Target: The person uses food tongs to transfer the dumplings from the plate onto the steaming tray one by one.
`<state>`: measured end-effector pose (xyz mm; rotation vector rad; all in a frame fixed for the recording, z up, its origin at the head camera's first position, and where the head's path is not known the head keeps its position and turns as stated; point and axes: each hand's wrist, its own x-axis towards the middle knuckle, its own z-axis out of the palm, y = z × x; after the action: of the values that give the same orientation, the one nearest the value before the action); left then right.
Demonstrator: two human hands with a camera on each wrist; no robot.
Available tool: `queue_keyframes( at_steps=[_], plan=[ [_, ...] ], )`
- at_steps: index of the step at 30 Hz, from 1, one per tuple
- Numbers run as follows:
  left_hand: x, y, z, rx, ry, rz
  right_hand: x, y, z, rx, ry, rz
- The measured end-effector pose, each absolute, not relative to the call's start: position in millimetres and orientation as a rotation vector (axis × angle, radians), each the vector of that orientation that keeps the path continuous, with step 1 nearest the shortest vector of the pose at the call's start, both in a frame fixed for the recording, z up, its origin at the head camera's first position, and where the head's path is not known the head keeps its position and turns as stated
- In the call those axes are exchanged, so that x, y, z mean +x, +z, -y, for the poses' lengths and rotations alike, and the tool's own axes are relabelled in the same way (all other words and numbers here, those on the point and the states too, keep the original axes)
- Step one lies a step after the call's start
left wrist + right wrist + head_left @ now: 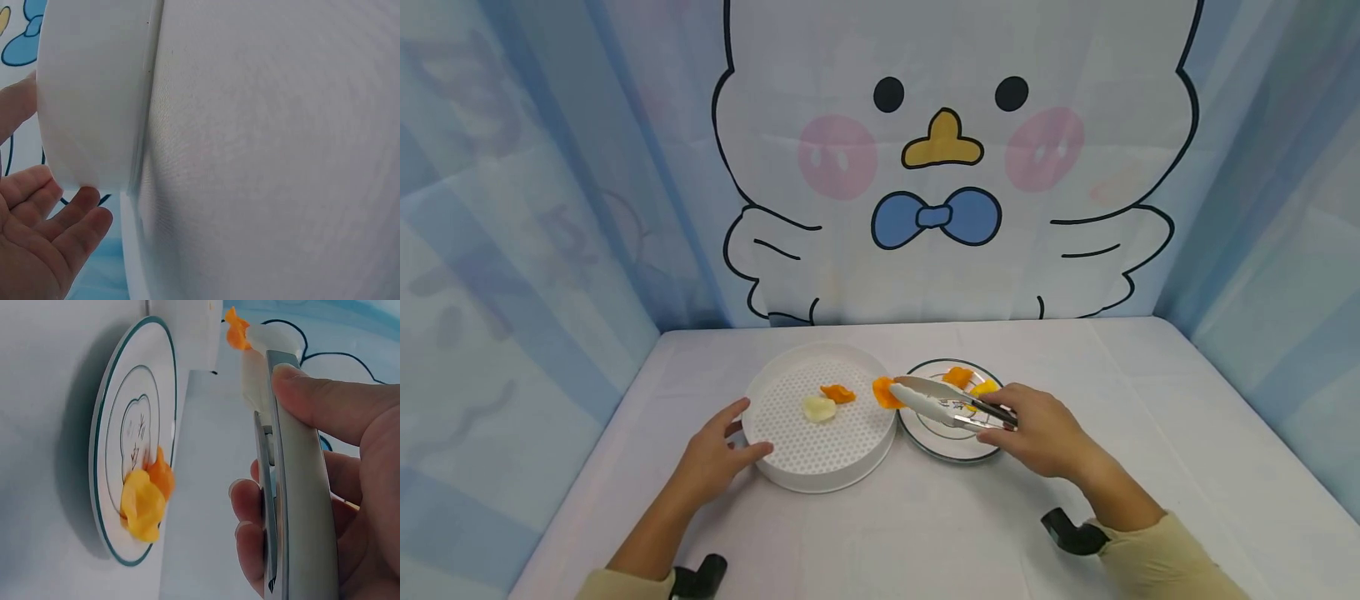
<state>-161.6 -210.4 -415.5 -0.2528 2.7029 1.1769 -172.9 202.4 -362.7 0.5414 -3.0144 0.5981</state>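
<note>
A round white perforated tray (790, 446) with a raised rim holds an orange crinkled piece (838, 393) and a pale yellow one (819, 408). My left hand (718, 450) is at its left side, thumb and fingertips spread along the outer wall (94, 94). My right hand (1047, 433) grips metal tongs (300, 469) with white tips, thumb on one arm and fingers wrapped about the other. Between the tips is another orange piece (887, 392), over the tray's right rim. Below the tongs, a green-rimmed white plate (951, 447) carries a yellow piece (142, 506) and an orange piece (162, 475).
The tray and plate stand side by side on a white-covered table (865, 542). A curtain (940, 275) with a cartoon figure rises behind the table, with blue-and-white cloth on both sides. Black wrist mounts (1075, 533) stick out at the beige sleeves (1165, 562).
</note>
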Motion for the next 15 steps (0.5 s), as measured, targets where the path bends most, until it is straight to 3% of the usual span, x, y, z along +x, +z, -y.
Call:
queue_keyframes(
  at_steps=[15],
  plan=[
    [-162.1,-416.4,209.6,-0.266,1.174,-2.707,-196.4,-370.7,-148.8,0.685,0.501,3.009]
  ],
)
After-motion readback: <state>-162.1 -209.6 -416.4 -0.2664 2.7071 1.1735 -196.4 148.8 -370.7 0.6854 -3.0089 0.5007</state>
